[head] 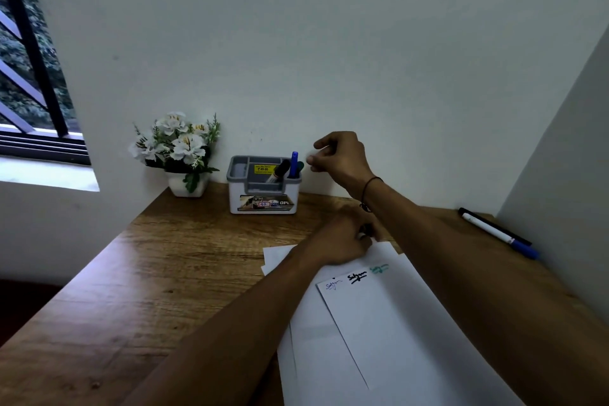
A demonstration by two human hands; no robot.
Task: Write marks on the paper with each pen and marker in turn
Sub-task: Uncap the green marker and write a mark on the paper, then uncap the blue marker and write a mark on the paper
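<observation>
White paper sheets (379, 323) lie on the wooden desk (164, 273); the top sheet carries a blue scribble (333, 285), a black one (357, 277) and a green one (379, 269). A grey-and-white pen holder (263, 198) at the back holds a black marker (280, 170), a blue pen (294, 161) and a green marker (300, 166). My right hand (342, 155) hovers just right of the holder, fingers loosely curled around nothing that shows. My left hand (342, 242) rests on the paper's top edge, curled round a small dark pen-like thing (366, 228), mostly hidden.
A black pen (487, 221) and a white marker with a blue cap (501, 236) lie at the desk's right edge by the side wall. A pot of white flowers (184, 155) stands left of the holder. A window is at far left.
</observation>
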